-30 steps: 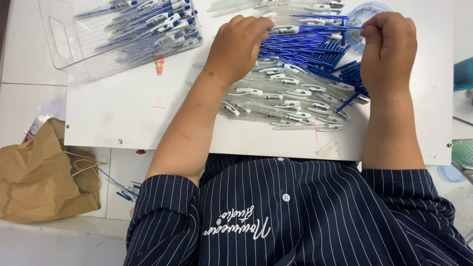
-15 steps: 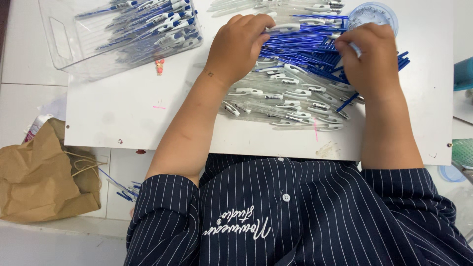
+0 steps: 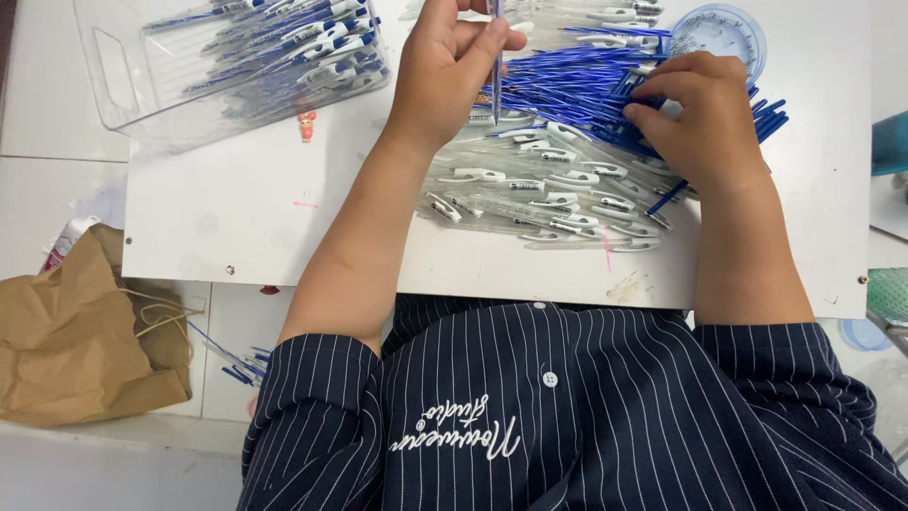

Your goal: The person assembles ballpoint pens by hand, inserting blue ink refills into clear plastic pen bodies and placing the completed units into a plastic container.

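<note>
Left hand: your left hand (image 3: 445, 71) is at the top middle of the frame. Its thumb and fingers are pinched on one thin blue pen refill (image 3: 497, 66), which stands straight up and down in the picture.
Right hand: your right hand (image 3: 705, 118) is at the upper right. Its fingers are curled down and pressing on the heap of blue refills (image 3: 577, 85). I cannot tell if it has picked one up.
Blue refills: the heap lies at the top of the frame, between your two hands and partly under the right one (lots of thin blue sticks, all mixed up).
Clear pen barrels: a pile of clear pen barrels (image 3: 544, 194) with white clips lies just below the blue heap, in the middle of the frame, touching it.
Board: all this rests on a white board (image 3: 246, 208) that lies on the counter.
Clear box: a clear plastic box (image 3: 227, 61) sits at the upper left, full of finished blue and white pens.
Round lid: a clear round lid (image 3: 719, 33) is at the top right, just above your right hand.
Paper bag: a crumpled brown paper bag (image 3: 80, 331) is at the lower left, off the board.
Little toy: a tiny orange figure (image 3: 306, 125) lies just below the clear box.
</note>
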